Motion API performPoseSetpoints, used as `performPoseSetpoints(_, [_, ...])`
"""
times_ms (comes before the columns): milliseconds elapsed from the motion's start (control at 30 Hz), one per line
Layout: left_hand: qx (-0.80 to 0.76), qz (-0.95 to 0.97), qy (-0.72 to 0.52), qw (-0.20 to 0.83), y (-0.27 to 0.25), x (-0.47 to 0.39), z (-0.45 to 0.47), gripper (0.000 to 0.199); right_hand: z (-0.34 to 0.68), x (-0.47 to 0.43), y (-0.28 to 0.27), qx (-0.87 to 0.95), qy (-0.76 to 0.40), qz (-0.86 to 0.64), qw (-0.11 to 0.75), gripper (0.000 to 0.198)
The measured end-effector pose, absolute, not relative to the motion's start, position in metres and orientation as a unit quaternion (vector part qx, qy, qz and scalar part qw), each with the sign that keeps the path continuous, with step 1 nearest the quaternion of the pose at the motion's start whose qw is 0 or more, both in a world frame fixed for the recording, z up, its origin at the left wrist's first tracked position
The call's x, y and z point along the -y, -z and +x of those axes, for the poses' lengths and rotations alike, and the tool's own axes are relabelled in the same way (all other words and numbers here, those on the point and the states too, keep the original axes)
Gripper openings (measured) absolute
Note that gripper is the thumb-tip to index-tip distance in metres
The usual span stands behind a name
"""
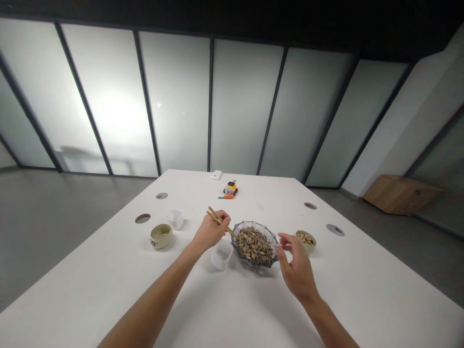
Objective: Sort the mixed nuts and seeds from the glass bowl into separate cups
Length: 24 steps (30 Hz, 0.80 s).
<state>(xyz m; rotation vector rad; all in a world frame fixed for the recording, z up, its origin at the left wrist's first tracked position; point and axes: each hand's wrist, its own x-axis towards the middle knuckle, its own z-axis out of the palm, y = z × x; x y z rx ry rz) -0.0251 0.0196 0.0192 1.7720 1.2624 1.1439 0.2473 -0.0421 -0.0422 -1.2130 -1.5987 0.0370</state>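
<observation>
A pair of wooden chopsticks (214, 215) is held in my left hand (213, 229), fingers closed around them. Their tips reach over the left rim of a scalloped clear glass bowl (237, 253). Sunflower seeds (256, 245) and some larger, paler nuts or seeds fill this bowl. At its right rim is my right hand (297, 268), thumb and fingers curved and apart, fingertips at or very near the glass. A translucent plastic cup (222, 257) stands just left of the bowl, below my left wrist. Beyond my right hand, a small ceramic bowl (310, 248) holds pale nuts, perhaps pistachios.
On the left of the white table (119, 270) stand a greenish ceramic bowl (161, 238) and a white plastic cup (175, 220). Farther back lie a yellow toy car (230, 188), an orange carrot-shaped piece (228, 197) and a white box (216, 175). Round holes pierce the tabletop near both sides.
</observation>
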Motion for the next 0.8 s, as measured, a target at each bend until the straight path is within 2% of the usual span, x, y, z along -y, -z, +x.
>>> performPoseSetpoints(800, [-0.485,0.646,-0.461,0.366,-0.010,-0.015,-0.010,0.019,0.249,0.042,0.041,0.667,-0.019,-0.522,0.530,0.029])
